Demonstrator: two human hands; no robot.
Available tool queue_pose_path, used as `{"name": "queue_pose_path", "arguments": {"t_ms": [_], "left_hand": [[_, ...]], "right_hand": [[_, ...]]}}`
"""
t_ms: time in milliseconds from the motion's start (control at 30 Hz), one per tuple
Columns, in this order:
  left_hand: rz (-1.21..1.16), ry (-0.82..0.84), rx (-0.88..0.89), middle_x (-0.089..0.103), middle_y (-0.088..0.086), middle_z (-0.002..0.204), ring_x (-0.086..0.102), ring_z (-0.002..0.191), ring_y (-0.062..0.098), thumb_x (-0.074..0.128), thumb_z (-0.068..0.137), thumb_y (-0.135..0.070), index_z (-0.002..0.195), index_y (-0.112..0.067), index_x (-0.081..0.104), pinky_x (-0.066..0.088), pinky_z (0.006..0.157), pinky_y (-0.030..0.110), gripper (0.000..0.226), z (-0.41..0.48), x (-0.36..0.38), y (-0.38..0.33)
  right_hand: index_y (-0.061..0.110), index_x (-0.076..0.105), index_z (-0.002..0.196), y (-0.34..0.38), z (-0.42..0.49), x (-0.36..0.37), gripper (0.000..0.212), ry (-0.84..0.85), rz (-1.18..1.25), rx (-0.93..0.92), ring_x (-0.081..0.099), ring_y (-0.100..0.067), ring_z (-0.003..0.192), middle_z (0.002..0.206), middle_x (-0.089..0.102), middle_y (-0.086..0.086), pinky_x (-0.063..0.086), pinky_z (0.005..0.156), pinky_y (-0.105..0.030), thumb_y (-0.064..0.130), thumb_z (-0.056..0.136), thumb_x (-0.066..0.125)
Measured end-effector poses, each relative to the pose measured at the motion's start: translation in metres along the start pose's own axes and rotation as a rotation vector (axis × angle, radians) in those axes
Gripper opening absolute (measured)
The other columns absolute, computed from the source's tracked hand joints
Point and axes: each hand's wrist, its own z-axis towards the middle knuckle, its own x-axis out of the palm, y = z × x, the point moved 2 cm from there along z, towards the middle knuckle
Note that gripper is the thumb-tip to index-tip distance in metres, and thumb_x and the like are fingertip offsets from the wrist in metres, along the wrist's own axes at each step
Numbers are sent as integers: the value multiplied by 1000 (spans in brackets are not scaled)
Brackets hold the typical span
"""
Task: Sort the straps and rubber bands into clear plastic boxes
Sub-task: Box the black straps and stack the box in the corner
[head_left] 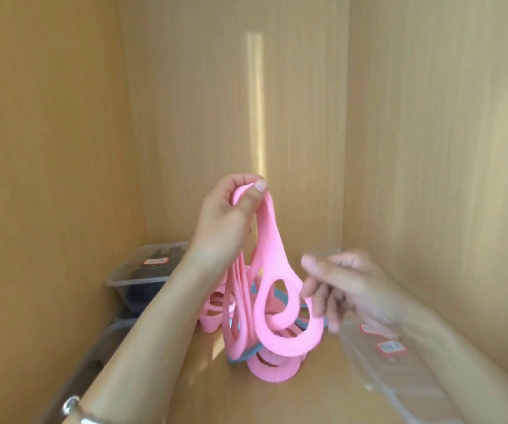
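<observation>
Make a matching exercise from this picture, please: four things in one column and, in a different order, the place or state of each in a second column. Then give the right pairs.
Things
1. pink strap
2. blue-grey bands
3. clear box
4. clear lid

Place or state
A. lies flat on the right, bears red-edged labels
B. stands at the back left, holds dark contents
C. pinched at its top by the left hand, hanging down
D. lie on the wooden floor, partly under pink loops

Pairs: 1-C, 2-D, 3-B, 4-A
</observation>
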Motion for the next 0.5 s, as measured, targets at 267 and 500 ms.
{"name": "queue_pose_path", "arguments": {"t_ms": [267, 500], "left_hand": [[90, 207, 24, 53, -21, 52, 49, 50, -5, 56, 95, -15, 97, -11, 62, 39, 57, 9, 7, -17, 27, -1], [72, 244, -13, 49, -7, 63, 45, 47, -2, 57, 95, -13, 99, -9, 62, 44, 51, 12, 8, -26, 38, -1]], "right_hand": [[40, 55, 116, -24, 15, 5, 65, -121, -62, -308, 61, 5, 100, 105, 65, 25, 47, 83, -15, 70, 61, 74], [29, 40, 135, -30, 15, 28, 82, -44, -106, -273, 60, -6, 113, 127, 59, 9, 48, 96, -28, 45, 66, 82]]}}
